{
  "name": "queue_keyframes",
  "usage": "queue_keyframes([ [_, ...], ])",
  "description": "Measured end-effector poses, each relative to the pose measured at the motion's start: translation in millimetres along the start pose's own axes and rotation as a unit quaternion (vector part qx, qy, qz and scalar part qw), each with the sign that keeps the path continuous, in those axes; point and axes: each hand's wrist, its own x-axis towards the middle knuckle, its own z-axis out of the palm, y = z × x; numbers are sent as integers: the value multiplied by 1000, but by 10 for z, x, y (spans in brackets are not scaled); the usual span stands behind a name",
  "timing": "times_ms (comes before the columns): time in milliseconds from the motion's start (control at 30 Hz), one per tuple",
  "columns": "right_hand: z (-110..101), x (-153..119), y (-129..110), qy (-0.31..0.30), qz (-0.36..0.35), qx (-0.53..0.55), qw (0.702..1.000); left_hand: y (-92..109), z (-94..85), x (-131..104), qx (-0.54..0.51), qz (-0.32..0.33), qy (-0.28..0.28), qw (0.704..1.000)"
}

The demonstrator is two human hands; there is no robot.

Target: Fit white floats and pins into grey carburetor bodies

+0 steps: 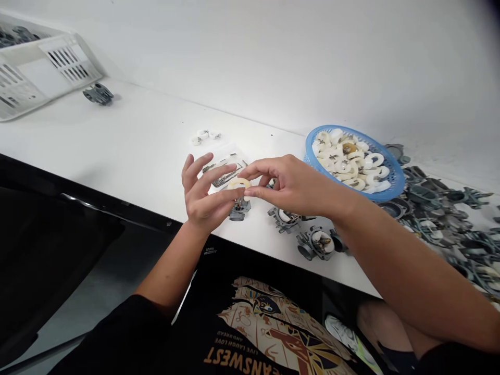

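A cream-coloured ring-shaped part is held between both hands above the white table. My left hand pinches its near side between thumb and a finger, the other fingers spread. My right hand grips its right side with thumb and forefinger. Just beneath them stands a grey metal carburetor-like body, partly hidden by my left hand. Behind the hands, thin metal pins lie on a clear bag. Right of the hands, another metal body holds a white part.
A blue basket full of white and cream rings stands at the right, beside a pile of metal bodies. A white crate and a lone metal body are at the left. Small white rings lie behind the hands.
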Motion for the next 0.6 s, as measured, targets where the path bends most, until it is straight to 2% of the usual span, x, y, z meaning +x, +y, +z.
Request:
queue_keyframes([
  [167,49,18,9,-12,1,-89,996,-75,32,-74,-45,-47,-49,997],
  [367,194,32,52,22,18,-249,968,-71,-33,-63,-1,-52,-101,993],
  [467,216,56,77,20,11,-283,959,-48,-52,-69,21,-47,-142,989],
  [600,218,95,139,-16,-7,-291,957,-33,-56,-124,41,-44,-170,984],
])
